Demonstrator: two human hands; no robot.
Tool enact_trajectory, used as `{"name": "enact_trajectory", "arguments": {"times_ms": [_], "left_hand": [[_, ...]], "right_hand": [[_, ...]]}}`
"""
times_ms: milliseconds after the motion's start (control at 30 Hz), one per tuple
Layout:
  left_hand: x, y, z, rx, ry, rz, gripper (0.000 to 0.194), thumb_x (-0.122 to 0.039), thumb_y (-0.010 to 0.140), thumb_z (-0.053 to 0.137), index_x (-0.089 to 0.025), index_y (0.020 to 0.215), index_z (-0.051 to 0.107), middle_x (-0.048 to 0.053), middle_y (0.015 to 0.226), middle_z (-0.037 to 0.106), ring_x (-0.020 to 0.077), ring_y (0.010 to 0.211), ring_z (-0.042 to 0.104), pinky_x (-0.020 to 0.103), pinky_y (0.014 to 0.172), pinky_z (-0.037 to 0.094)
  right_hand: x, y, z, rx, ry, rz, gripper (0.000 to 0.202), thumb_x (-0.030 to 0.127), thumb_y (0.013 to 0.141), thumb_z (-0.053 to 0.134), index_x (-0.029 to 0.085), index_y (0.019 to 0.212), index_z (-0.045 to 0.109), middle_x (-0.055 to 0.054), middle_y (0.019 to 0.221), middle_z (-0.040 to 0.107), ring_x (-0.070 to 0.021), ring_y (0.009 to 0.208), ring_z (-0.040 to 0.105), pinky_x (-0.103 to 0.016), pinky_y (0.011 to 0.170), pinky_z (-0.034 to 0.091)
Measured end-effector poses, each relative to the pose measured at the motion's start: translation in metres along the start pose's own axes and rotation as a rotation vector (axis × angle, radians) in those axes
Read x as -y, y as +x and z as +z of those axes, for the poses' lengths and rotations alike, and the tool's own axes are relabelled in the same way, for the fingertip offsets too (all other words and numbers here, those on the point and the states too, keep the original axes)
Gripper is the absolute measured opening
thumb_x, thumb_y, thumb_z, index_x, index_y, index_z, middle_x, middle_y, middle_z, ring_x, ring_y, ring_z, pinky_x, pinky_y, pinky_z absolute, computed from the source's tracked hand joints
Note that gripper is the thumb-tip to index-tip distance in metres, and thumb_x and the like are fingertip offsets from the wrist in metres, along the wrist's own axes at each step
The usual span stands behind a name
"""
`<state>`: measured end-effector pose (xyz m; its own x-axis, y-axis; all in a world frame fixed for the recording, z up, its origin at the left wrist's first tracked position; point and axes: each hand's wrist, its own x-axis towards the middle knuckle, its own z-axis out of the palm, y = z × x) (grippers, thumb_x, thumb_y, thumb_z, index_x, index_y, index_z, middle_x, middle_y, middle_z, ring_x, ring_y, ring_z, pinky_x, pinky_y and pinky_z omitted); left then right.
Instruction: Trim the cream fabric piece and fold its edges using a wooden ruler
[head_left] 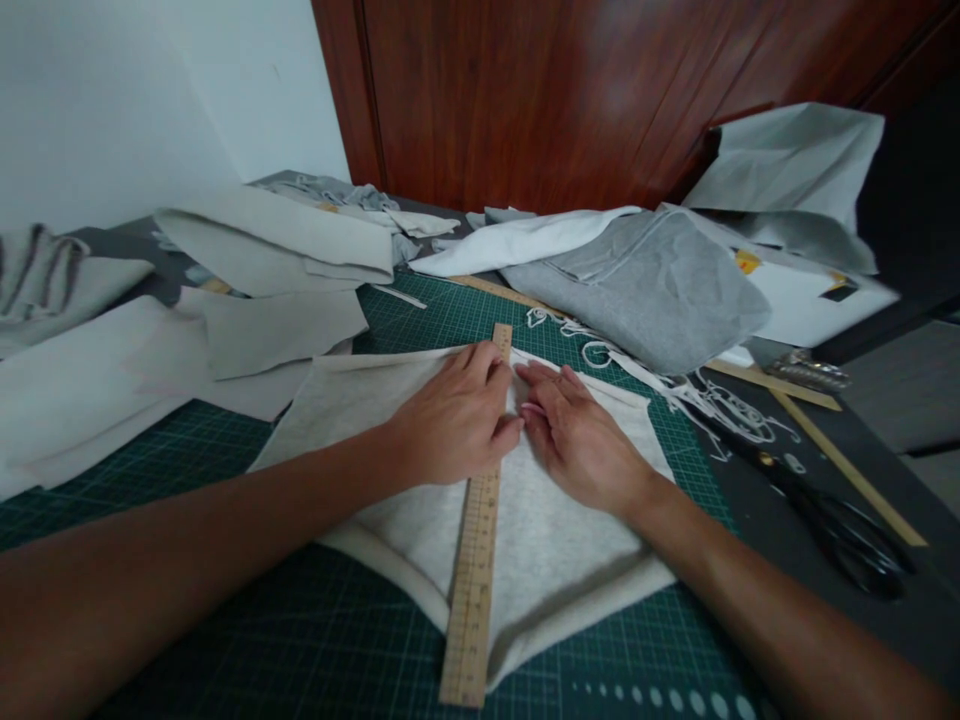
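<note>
Left grip (461, 420) is resting on a long yellow wooden ruler (478, 580), its thumb and forefinger standing apart, the forefinger side reaching over the ruler's far part. Right grip (583, 440) is closing thumb and fingers on a slim pale pink piece (534, 408), just beside the ruler; most of that piece is hiding within the fingers. Both grips are bearing on a pale oatmeal cloth (555, 545), which is lying beneath them and the ruler, its near edges curling up. From under the left grip, the ruler is running toward the wearer and poking past the cloth's near corner. Around and under the cloth, a green gridded cutting mat (630, 640) is covering part of a dark grey bench (787, 510).

Beyond the right grip, tangled white cords (679, 390) are lying beside a folded grey fabric (645, 285). To the right of that grip, black-handled scissors (844, 535) are lying near a thin wooden strip (851, 465). Left of the left grip, flat off-white fabric pieces (90, 390) are overlapping. Farthest beyond both grips, a glossy reddish-brown wooden panel (525, 100) is standing upright.
</note>
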<state>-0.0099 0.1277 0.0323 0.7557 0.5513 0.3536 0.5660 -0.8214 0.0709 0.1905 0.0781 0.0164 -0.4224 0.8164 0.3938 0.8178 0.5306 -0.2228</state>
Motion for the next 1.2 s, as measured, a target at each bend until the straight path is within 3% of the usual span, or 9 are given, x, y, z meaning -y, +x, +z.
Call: {"name": "enact_trajectory", "arguments": {"times_ms": [367,567,800,900,1033,1133,1200], "left_hand": [[-0.004,-0.001,-0.003,0.003,0.061,0.031,0.033,-0.032,0.104,0.054,-0.007,0.117,0.070,0.018,0.121,0.064,0.0338,0.119,0.060,0.047,0.108,0.050],[-0.010,-0.008,-0.008,0.033,0.052,0.040,0.055,-0.045,0.102,0.055,0.001,0.129,0.068,0.024,0.130,0.065,0.0380,0.127,0.060,0.049,0.113,0.048],[-0.014,-0.024,-0.013,0.093,0.045,0.068,0.092,-0.071,0.095,0.060,0.007,0.145,0.055,0.031,0.152,0.055,0.0426,0.149,0.045,0.051,0.125,0.036],[-0.017,-0.026,-0.013,0.057,-0.008,0.017,0.077,-0.062,0.093,0.066,0.001,0.137,0.061,0.027,0.149,0.059,0.0425,0.143,0.050,0.053,0.122,0.039],[-0.022,-0.017,-0.016,0.015,-0.113,-0.072,0.040,-0.028,0.087,0.067,-0.006,0.120,0.069,0.021,0.132,0.070,0.0355,0.126,0.062,0.049,0.116,0.046],[-0.021,-0.008,-0.019,-0.025,-0.203,-0.104,0.044,-0.011,0.078,0.062,-0.010,0.122,0.069,0.015,0.117,0.075,0.0295,0.116,0.068,0.045,0.111,0.051],[-0.016,-0.004,-0.021,-0.052,-0.229,-0.155,0.038,-0.007,0.077,0.058,-0.013,0.112,0.072,0.011,0.103,0.074,0.0273,0.105,0.069,0.041,0.099,0.056]], "right_hand": [[-0.002,-0.001,0.001,-0.018,0.007,-0.020,0.035,0.020,0.108,0.041,0.010,0.139,0.056,-0.025,0.150,0.064,-0.0359,0.146,0.056,-0.067,0.125,0.038],[-0.002,-0.002,0.001,-0.022,0.013,-0.018,0.032,0.021,0.108,0.042,0.014,0.135,0.058,-0.023,0.150,0.065,-0.0348,0.146,0.057,-0.065,0.126,0.037],[0.000,-0.002,0.002,-0.019,-0.002,0.001,0.039,0.024,0.110,0.041,0.012,0.145,0.053,-0.024,0.150,0.064,-0.0360,0.146,0.057,-0.066,0.125,0.038],[0.000,-0.001,0.002,-0.021,-0.004,0.005,0.038,0.024,0.110,0.041,0.012,0.142,0.055,-0.024,0.150,0.064,-0.0349,0.145,0.058,-0.065,0.126,0.037],[0.001,0.000,0.002,-0.022,0.000,0.011,0.038,0.022,0.109,0.041,0.010,0.142,0.056,-0.025,0.149,0.064,-0.0346,0.143,0.060,-0.063,0.126,0.038],[0.000,0.001,0.002,-0.016,-0.004,0.005,0.039,0.021,0.108,0.041,0.011,0.144,0.054,-0.025,0.149,0.064,-0.0347,0.141,0.061,-0.065,0.124,0.039],[0.001,0.001,0.002,-0.019,-0.009,0.006,0.040,0.022,0.108,0.041,0.011,0.145,0.053,-0.025,0.149,0.064,-0.0349,0.140,0.061,-0.066,0.124,0.039]]}}
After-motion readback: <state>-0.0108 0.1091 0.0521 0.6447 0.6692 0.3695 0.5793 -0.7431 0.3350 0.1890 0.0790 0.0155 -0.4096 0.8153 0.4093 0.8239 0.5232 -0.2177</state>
